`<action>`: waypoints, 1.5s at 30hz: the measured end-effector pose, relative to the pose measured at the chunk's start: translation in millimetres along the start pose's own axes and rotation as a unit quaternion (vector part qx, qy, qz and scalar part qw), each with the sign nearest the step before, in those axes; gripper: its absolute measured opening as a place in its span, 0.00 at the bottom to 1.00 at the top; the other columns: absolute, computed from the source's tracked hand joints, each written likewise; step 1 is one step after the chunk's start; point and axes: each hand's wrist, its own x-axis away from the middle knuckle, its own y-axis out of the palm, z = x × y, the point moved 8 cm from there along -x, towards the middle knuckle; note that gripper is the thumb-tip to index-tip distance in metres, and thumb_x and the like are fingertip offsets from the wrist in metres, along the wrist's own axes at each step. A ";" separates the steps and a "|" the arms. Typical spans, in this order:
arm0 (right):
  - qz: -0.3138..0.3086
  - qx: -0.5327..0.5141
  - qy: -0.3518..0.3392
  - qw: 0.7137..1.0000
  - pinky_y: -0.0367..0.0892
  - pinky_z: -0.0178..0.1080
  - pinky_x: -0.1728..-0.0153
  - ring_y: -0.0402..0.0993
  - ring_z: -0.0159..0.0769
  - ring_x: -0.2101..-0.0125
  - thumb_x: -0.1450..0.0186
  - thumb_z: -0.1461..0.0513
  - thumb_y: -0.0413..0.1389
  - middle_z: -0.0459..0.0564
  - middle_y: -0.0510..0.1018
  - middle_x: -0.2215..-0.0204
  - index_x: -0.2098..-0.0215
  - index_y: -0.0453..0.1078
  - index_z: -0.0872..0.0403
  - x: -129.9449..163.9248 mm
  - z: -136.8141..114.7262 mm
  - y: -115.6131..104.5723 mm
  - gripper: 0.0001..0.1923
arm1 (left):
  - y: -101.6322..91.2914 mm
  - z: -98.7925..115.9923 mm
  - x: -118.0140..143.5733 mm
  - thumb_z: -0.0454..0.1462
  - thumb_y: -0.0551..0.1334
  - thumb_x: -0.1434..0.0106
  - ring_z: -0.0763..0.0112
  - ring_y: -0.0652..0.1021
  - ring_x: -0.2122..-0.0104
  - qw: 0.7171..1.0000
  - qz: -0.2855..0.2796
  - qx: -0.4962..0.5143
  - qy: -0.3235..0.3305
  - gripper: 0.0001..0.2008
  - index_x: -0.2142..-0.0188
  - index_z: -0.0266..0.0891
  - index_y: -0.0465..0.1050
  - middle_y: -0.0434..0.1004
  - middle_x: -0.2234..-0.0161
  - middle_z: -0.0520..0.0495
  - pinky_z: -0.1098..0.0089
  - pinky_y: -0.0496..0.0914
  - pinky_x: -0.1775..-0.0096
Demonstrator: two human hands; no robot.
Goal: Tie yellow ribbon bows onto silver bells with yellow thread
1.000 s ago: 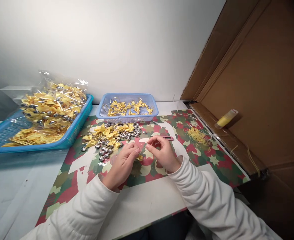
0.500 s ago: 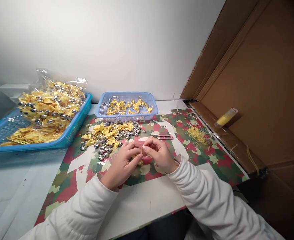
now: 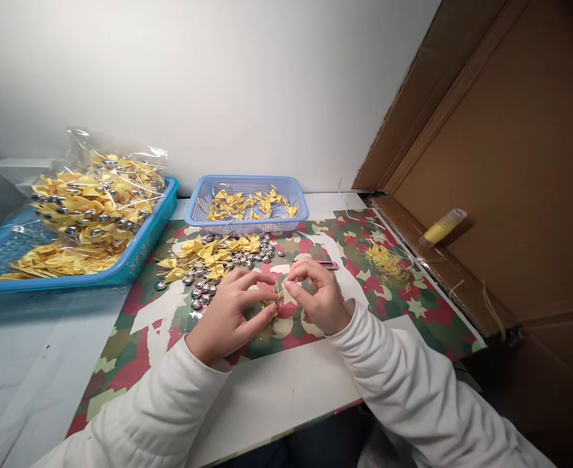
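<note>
Low over the patterned mat, my left hand [image 3: 235, 315] is closed around a small yellow ribbon bow [image 3: 269, 307], with its fingers and thumb partly covering it. Close by on the right, my right hand [image 3: 321, 298] pinches a thin, pale cord [image 3: 280, 288] that runs to the bow. Just past my left hand lies a pile of yellow ribbon bows [image 3: 213, 257] on cords, mixed with shiny silver bells [image 3: 199, 291]. Pink-handled thread snips [image 3: 329, 265] rest behind my right hand, which partly hides them.
A blue basket [image 3: 296, 224] with finished-looking bows stands at the back. On the left, a larger blue basket [image 3: 143, 260] holds a clear bag [image 3: 99, 195] of bows and bells. Yellow cord scraps [image 3: 386, 263] lie on the right, beside a cardboard wall [image 3: 501, 169].
My hands have moved slightly apart, and my right fingers have drawn the cord a little to the right. More of the bow shows between them.
</note>
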 end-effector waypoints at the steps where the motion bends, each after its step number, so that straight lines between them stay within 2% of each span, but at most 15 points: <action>1: 0.009 0.003 -0.006 1.000 0.63 0.39 0.65 0.68 0.34 0.68 0.40 0.65 0.57 0.46 0.73 0.72 0.73 0.70 0.51 -0.1 -0.9 -2.0 0.04 | 0.3 0.7 0.2 0.41 0.57 0.35 0.59 0.70 0.57 1.000 -0.004 -0.014 0.006 0.12 0.62 0.49 0.81 0.76 0.54 0.46 0.57 0.64 0.54; 5: 0.046 0.004 -0.023 0.999 0.64 0.40 0.65 0.67 0.35 0.68 0.39 0.64 0.56 0.46 0.72 0.73 0.73 0.69 0.51 -0.2 -2.7 -9.7 0.04 | 2.3 2.8 0.9 0.42 0.58 0.35 0.57 0.69 0.57 0.998 -0.022 -0.054 0.025 0.12 0.62 0.50 0.81 0.74 0.55 0.44 0.56 0.63 0.55; 10: 0.060 0.001 -0.017 0.998 0.64 0.41 0.65 0.67 0.36 0.69 0.38 0.63 0.56 0.46 0.72 0.74 0.71 0.70 0.50 -0.5 -0.2 -13.1 0.04 | 4.7 0.4 1.9 0.44 0.58 0.36 0.56 0.69 0.57 0.996 -0.041 -0.079 0.031 0.12 0.64 0.49 0.81 0.74 0.55 0.44 0.55 0.63 0.55; 14: 0.039 -0.010 -0.025 0.999 0.64 0.41 0.64 0.68 0.36 0.68 0.38 0.64 0.57 0.46 0.72 0.73 0.71 0.71 0.50 -0.3 -1.3 -8.8 0.04 | -0.3 -1.1 1.9 0.43 0.59 0.37 0.56 0.70 0.57 0.996 -0.018 -0.086 0.035 0.11 0.65 0.47 0.80 0.75 0.56 0.44 0.55 0.63 0.55; 19: 0.002 -0.003 -0.013 1.000 0.65 0.41 0.62 0.69 0.36 0.66 0.38 0.62 0.58 0.47 0.74 0.71 0.71 0.72 0.50 0.4 -2.4 0.2 0.04 | -13.0 -3.6 0.3 0.41 0.59 0.38 0.59 0.72 0.57 0.998 0.059 -0.021 -0.010 0.10 0.61 0.42 0.77 0.76 0.57 0.43 0.59 0.66 0.54; 24: -0.001 -0.018 -0.019 1.000 0.65 0.41 0.60 0.71 0.35 0.65 0.38 0.62 0.59 0.47 0.73 0.70 0.71 0.72 0.50 0.2 -4.4 3.0 0.03 | -5.6 -0.9 -2.7 0.38 0.58 0.36 0.60 0.72 0.55 0.999 0.039 0.026 -0.014 0.10 0.58 0.44 0.76 0.76 0.54 0.44 0.59 0.66 0.52; 30: 0.005 -0.018 -0.005 1.000 0.65 0.41 0.62 0.70 0.36 0.65 0.37 0.61 0.58 0.47 0.73 0.70 0.71 0.71 0.50 -0.9 -0.7 1.6 0.04 | -5.3 -5.5 -1.3 0.36 0.58 0.37 0.59 0.71 0.56 0.998 0.049 -0.025 -0.025 0.08 0.70 0.42 0.76 0.76 0.55 0.45 0.58 0.66 0.54; 33: 0.037 -0.008 0.018 0.999 0.64 0.39 0.65 0.67 0.34 0.68 0.37 0.60 0.57 0.46 0.73 0.71 0.70 0.70 0.50 -2.1 7.3 -6.0 0.04 | -5.8 -3.6 -0.5 0.36 0.59 0.39 0.58 0.70 0.56 0.996 0.041 -0.077 -0.002 0.07 0.71 0.43 0.76 0.76 0.55 0.45 0.57 0.65 0.54; 39: 0.130 -0.038 0.134 0.982 0.62 0.37 0.68 0.64 0.32 0.72 0.38 0.56 0.57 0.43 0.69 0.75 0.69 0.69 0.50 -1.8 36.4 -22.8 0.06 | 0.2 3.6 1.7 0.34 0.59 0.43 0.53 0.70 0.55 0.982 -0.014 -0.171 0.073 0.06 0.71 0.44 0.76 0.75 0.56 0.44 0.54 0.64 0.55; 45: 0.152 -0.051 0.138 0.977 0.63 0.37 0.67 0.65 0.33 0.70 0.41 0.55 0.58 0.44 0.69 0.75 0.70 0.69 0.50 -4.1 36.8 -28.9 0.08 | -0.3 4.6 2.6 0.39 0.59 0.40 0.52 0.70 0.55 0.978 -0.030 -0.193 0.076 0.08 0.69 0.45 0.78 0.74 0.57 0.43 0.54 0.64 0.56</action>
